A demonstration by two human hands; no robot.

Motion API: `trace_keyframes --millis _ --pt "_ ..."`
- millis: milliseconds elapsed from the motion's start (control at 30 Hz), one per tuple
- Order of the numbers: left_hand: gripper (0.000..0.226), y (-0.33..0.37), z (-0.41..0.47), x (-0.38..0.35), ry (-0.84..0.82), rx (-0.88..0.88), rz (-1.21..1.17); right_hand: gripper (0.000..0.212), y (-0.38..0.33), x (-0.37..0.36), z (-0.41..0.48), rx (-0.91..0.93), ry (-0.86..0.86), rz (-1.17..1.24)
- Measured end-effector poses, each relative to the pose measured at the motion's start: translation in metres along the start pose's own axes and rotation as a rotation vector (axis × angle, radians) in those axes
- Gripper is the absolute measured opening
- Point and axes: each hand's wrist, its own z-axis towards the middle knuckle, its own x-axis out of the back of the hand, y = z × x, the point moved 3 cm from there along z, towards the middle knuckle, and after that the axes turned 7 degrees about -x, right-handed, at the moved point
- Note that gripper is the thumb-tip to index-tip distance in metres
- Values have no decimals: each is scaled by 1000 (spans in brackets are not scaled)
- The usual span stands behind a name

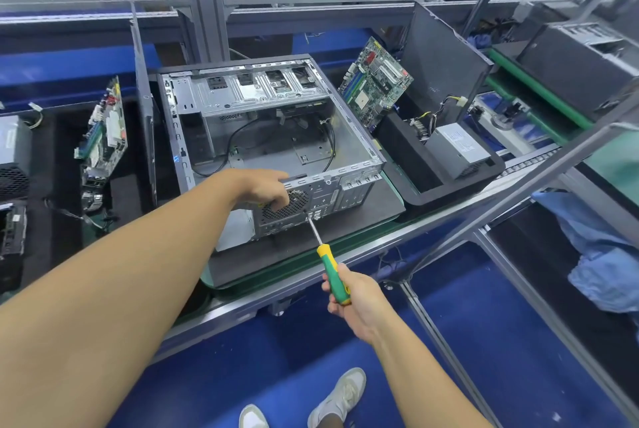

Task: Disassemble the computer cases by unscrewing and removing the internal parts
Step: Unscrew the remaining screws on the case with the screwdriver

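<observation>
The open computer case (345,185) lies on its side mid-tabletop (363,220), rear panel toward 6 o'clock. It looks like stiff, weighty sheet steel with sharp rims. The left hand (266,189) grips the rear rim over the fan grille (294,208). The right hand (349,299) wraps the screwdriver (330,268), its tip at the grille's 4 o'clock.

An electronics disassembly workshop: conveyor line (345,251), opened computer cases (269,137), loose motherboards (377,82).

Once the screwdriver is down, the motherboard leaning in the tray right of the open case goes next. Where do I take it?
Pinch the motherboard by its raised upper edge, coming down from above. It stands tilted on its lower edge in the black tray, so that upper edge is free, and its visible face is crowded with parts.
</observation>
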Motion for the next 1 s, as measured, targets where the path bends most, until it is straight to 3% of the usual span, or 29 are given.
trace_keyframes --millis 67,167,267,367,433,533,600,667,733,867,1000 --pt "74 -1 0 0 2 5 -11 14 -1 2 -1 160 79 -74" --pt "93 -2 0 1 7 13 4 23 -1 -3 -1 262 151 -162" --pt "84 -1 2 0 15 1 8 21 -1 -11 -5 141 78 -141" --pt "64 -2 2 -1 1 -1 -23 42 -5 -12 -5 -104 -93 -28" --pt "53 -2 2 0 -5 3 -13 45 -7 -9 -4 -122 -134 -81" --pt "45 -1 3 -1 -12 -14 -10 32 -10 -3 -1 1 -30 -178" --pt "52 -3 3 -1 -11 -13 -21 14 -9 1 2 108 47 -252" --pt "72 -2 3 -1 -17 -8 -28 19 -10 0 4 188 100 -279" --pt "73 -3 4 -1 -14 -15 -21 23 -11 -3 4 215 112 -320" --pt "43 -2 6 -1 3 -3 -25 30 -14 -7 2 20 -16 -236" --pt "54 -3 6 -2 4 -2 -44 35 -20 -5 2 -84 -98 -244"
